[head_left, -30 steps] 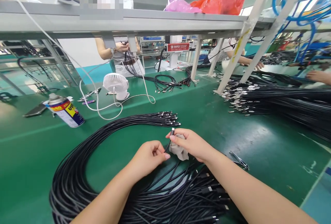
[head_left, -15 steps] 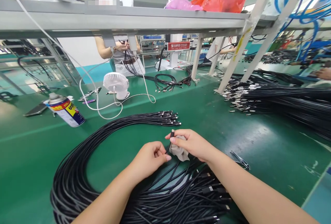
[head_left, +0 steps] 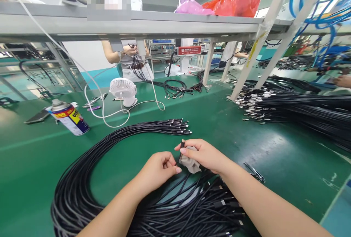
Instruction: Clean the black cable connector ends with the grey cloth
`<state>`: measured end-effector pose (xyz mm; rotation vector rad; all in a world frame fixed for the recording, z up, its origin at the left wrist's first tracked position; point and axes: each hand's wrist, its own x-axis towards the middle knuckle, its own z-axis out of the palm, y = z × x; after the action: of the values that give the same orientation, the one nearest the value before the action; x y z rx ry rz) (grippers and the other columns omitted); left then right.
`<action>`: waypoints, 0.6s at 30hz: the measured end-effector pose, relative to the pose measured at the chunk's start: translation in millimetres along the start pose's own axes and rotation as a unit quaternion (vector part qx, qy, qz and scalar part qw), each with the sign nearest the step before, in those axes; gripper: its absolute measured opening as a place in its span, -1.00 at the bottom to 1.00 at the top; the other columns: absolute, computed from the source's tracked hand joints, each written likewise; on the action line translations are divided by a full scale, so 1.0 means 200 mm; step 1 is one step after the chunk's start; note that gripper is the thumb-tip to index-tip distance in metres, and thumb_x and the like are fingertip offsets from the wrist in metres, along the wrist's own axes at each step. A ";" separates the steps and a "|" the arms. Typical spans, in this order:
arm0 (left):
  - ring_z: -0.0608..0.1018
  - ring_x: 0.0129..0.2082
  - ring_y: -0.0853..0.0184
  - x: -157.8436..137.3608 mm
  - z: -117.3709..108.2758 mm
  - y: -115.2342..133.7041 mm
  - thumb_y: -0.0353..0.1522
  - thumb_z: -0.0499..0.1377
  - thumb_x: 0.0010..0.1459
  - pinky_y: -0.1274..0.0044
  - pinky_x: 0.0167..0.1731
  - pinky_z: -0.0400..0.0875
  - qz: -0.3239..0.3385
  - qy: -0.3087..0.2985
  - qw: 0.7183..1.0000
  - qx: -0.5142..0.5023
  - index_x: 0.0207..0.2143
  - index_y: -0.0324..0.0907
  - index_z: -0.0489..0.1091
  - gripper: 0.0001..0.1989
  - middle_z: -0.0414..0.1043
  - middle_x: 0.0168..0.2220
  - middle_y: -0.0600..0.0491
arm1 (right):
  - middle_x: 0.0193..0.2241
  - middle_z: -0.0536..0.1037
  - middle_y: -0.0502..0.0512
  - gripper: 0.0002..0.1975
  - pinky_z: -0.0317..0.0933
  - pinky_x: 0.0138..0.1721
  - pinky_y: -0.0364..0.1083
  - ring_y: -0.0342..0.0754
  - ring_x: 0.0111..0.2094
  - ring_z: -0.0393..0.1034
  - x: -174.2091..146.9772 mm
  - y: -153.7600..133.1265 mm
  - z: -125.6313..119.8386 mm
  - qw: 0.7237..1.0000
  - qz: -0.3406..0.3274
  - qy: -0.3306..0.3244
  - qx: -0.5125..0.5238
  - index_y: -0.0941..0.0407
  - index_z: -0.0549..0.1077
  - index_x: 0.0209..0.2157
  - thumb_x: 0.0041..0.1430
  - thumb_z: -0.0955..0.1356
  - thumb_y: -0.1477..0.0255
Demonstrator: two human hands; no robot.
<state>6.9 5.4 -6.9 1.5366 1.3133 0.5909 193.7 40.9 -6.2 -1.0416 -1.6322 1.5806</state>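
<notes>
My right hand (head_left: 196, 153) pinches the plug end of a black cable (head_left: 182, 144) between thumb and finger, its metal tip pointing up. A crumpled grey cloth (head_left: 192, 164) is tucked under the fingers of that same hand. Just left of it, my left hand (head_left: 163, 165) is closed with thumb and fingers on the cord below the plug. A thick bundle of black cables (head_left: 74, 178) curves round on the green table, one set of ends lying beyond my hands. Its other plug ends (head_left: 219, 202) spread out beneath my right forearm.
A spray can (head_left: 70, 117), a white fan (head_left: 123, 89) and its cord stand at the left. Metal nippers (head_left: 254, 172) lie right of my forearm. A large cable pile (head_left: 290, 102) is at the right. A shelf (head_left: 153, 25) crosses overhead; across the table, a person holds cables (head_left: 139, 69).
Both hands keep their grip on the cable and have hardly moved. The whole view has shifted very slightly.
</notes>
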 end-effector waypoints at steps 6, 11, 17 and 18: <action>0.30 -0.56 0.42 0.00 0.00 0.00 -0.30 0.26 -0.06 0.57 -0.50 0.18 -0.005 -0.015 1.000 -0.011 -0.53 -0.19 0.31 -0.81 0.31 -0.60 0.18 | -0.49 0.45 0.00 -0.49 0.09 -0.43 -0.17 -0.19 -0.48 0.21 0.00 -0.02 -0.01 1.000 0.006 0.008 -0.017 0.19 0.58 -0.30 -0.09 0.46 0.01; 0.39 -0.45 0.39 -0.02 0.03 0.01 -0.34 0.23 0.05 0.55 -0.39 0.26 0.062 -0.035 0.996 0.054 -0.42 -0.20 0.47 -0.90 0.40 -0.48 0.12 | -0.72 0.21 -0.10 -0.39 -0.05 -0.61 -0.19 -0.23 -0.65 0.05 0.01 -0.05 -0.07 0.990 0.049 0.132 -0.029 0.14 0.32 -0.67 -0.17 0.39 -0.17; 0.49 -0.15 0.28 -0.09 0.06 0.03 -0.34 0.19 0.19 0.47 -0.07 0.34 0.166 -0.083 0.965 0.187 -0.17 -0.14 0.56 -0.80 0.49 -0.20 0.00 | -0.57 0.38 0.05 -0.48 0.20 -0.48 -0.13 -0.08 -0.51 0.29 0.06 -0.05 -0.23 0.952 0.037 0.296 -0.072 0.12 0.38 -0.52 -0.03 0.29 -0.11; 0.47 -0.07 0.24 -0.10 0.06 0.04 -0.31 0.18 0.21 0.42 0.01 0.31 0.180 -0.097 0.956 0.211 -0.11 -0.11 0.55 -0.76 0.49 -0.11 -0.01 | -0.48 0.43 0.10 -0.53 0.26 -0.40 -0.09 -0.03 -0.42 0.36 0.07 -0.04 -0.27 0.940 0.037 0.328 -0.087 0.12 0.41 -0.46 0.01 0.28 -0.05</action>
<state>13.6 -17.4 0.0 2.1561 1.0543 0.3801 232.8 78.9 4.5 -1.5351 -1.2819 0.9719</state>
